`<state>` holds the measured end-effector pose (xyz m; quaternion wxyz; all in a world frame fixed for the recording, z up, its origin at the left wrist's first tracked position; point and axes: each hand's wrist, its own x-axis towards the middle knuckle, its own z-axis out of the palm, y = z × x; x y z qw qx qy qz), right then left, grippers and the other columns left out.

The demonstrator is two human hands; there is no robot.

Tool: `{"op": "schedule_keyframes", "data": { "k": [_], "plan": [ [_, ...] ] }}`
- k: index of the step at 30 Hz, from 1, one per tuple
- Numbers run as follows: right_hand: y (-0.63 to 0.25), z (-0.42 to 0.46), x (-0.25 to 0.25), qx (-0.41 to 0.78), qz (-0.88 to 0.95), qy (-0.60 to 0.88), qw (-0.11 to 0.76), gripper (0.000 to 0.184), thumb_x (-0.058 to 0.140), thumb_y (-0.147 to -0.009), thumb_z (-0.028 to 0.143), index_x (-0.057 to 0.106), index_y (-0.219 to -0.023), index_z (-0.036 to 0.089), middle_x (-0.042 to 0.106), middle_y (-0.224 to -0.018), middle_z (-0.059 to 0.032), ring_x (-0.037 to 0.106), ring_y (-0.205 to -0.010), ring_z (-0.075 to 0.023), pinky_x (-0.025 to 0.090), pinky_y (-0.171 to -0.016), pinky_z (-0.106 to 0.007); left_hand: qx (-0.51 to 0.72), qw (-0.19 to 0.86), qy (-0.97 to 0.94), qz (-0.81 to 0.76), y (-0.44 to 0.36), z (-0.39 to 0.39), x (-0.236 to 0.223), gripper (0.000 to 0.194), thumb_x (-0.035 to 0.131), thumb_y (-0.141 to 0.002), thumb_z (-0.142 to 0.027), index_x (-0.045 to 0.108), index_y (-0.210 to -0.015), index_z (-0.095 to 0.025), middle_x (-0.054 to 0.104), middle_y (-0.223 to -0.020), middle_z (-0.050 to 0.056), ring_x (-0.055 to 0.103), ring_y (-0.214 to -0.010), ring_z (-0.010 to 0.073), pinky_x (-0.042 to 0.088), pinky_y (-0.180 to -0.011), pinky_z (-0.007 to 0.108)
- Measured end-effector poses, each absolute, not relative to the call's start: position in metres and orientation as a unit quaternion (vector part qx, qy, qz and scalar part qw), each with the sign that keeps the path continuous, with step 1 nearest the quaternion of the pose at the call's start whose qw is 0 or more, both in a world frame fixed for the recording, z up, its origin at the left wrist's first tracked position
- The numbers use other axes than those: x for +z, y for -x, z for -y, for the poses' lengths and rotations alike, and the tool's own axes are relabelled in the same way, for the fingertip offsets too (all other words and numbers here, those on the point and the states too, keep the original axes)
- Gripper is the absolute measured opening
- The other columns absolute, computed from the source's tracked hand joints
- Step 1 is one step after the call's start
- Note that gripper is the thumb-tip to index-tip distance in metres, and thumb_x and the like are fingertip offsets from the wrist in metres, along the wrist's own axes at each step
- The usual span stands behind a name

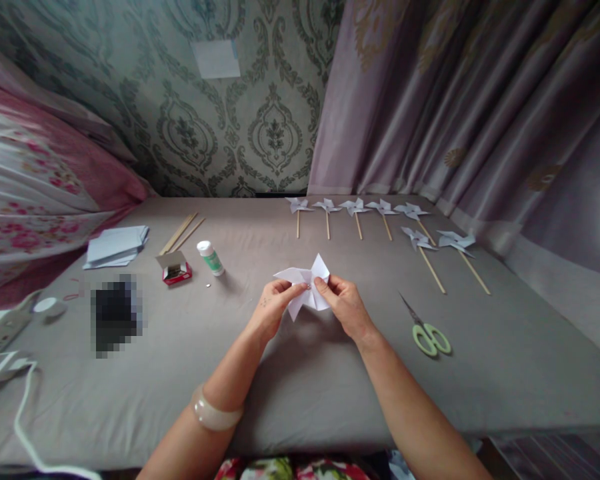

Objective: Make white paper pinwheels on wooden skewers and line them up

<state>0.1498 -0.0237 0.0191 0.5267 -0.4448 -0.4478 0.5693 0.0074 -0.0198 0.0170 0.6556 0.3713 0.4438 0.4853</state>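
Both hands hold a white paper pinwheel [313, 298] above the cloth, its folded blades pointing outward. My left hand [276, 303] grips it from the left, thumb pressed near the centre. On the other side my right hand [345, 300] pinches it, its thumb also close to the middle. A tiny shiny pin head seems to show at the centre between the thumbs. The fingers behind the paper are partly hidden, and no stick is visible on this pinwheel.
Finished pinwheels on sticks [360, 223] lie at the back right. Green-handled scissors [427, 337] rest at right. To the left are a glue stick [210, 259], a red box [177, 272], wooden sticks [180, 232], a paper stack [116, 247] and a power strip [5, 327] with a cable.
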Motion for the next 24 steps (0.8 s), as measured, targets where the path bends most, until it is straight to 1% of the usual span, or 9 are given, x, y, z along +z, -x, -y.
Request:
{"op": "schedule_keyframes", "data": {
  "k": [2,6,11,13,17,19,22,24],
  "plan": [
    [-0.149,0.024,0.021,0.57,0.44,0.45,0.529,0.038,0.074,-0.063,0.048,0.069,-0.079,0.014,0.07,-0.071,-0.0029,0.059,-0.06,-0.0139,0.046,-0.059,-0.026,0.481,0.653,-0.378,-0.447,-0.008,0.02,0.016,0.032,0.079,-0.059,-0.036,0.07,-0.074,-0.009,0.068,-0.067,0.007,0.058,-0.057,0.0133,0.041,-0.055,0.023],
    [-0.15,0.023,0.021,0.587,0.407,0.468,0.521,0.037,0.079,-0.055,0.044,0.067,-0.075,0.014,0.068,-0.067,-0.0015,0.058,-0.059,-0.0141,0.045,-0.058,-0.026,0.464,0.64,-0.401,-0.463,-0.01,0.021,0.019,0.03,0.078,-0.059,-0.038,0.069,-0.069,-0.01,0.067,-0.063,0.005,0.055,-0.054,0.0117,0.037,-0.051,0.021],
    [-0.151,0.021,0.017,0.597,0.383,0.483,0.513,0.037,0.08,-0.051,0.041,0.067,-0.073,0.014,0.066,-0.063,-0.0001,0.055,-0.055,-0.0126,0.041,-0.055,-0.025,0.445,0.626,-0.428,-0.476,-0.014,0.024,0.023,0.034,0.078,-0.058,-0.044,0.068,-0.066,-0.012,0.064,-0.06,0.003,0.052,-0.05,0.0105,0.033,-0.048,0.021],
    [-0.151,0.021,0.016,0.605,0.373,0.484,0.511,0.038,0.08,-0.052,0.044,0.067,-0.072,0.014,0.065,-0.061,-0.0001,0.054,-0.053,-0.0124,0.04,-0.054,-0.025,0.443,0.619,-0.427,-0.487,-0.014,0.023,0.022,0.036,0.078,-0.057,-0.045,0.068,-0.065,-0.011,0.064,-0.059,0.003,0.052,-0.05,0.0105,0.033,-0.048,0.021],
    [-0.15,0.022,0.019,0.647,0.365,0.453,0.493,0.041,0.072,-0.061,0.054,0.065,-0.072,0.014,0.064,-0.059,-0.0011,0.053,-0.052,-0.0126,0.04,-0.055,-0.026,0.457,0.63,-0.388,-0.495,-0.011,0.021,0.015,0.036,0.08,-0.056,-0.042,0.069,-0.07,-0.01,0.067,-0.064,0.006,0.055,-0.053,0.0124,0.036,-0.05,0.022],
    [-0.15,0.022,0.021,0.646,0.374,0.45,0.491,0.039,0.072,-0.06,0.05,0.066,-0.072,0.014,0.064,-0.06,-0.0013,0.054,-0.054,-0.0131,0.04,-0.057,-0.026,0.464,0.637,-0.371,-0.492,-0.01,0.019,0.013,0.036,0.08,-0.056,-0.041,0.069,-0.071,-0.01,0.067,-0.064,0.006,0.056,-0.054,0.0128,0.036,-0.05,0.022],
    [-0.151,0.021,0.02,0.629,0.382,0.46,0.497,0.032,0.073,-0.057,0.041,0.067,-0.073,0.014,0.064,-0.06,-0.0004,0.054,-0.056,-0.0135,0.039,-0.058,-0.025,0.474,0.647,-0.357,-0.479,-0.008,0.018,0.012,0.036,0.08,-0.056,-0.04,0.069,-0.07,-0.01,0.067,-0.065,0.007,0.056,-0.054,0.0123,0.037,-0.051,0.022],
    [-0.152,0.021,0.018,0.623,0.383,0.462,0.502,0.029,0.07,-0.06,0.041,0.067,-0.071,0.014,0.064,-0.061,-0.0006,0.054,-0.057,-0.0132,0.038,-0.056,-0.025,0.476,0.653,-0.352,-0.473,-0.008,0.018,0.012,0.035,0.08,-0.055,-0.04,0.068,-0.069,-0.01,0.067,-0.064,0.006,0.055,-0.053,0.0118,0.037,-0.051,0.022]
  ]
}}
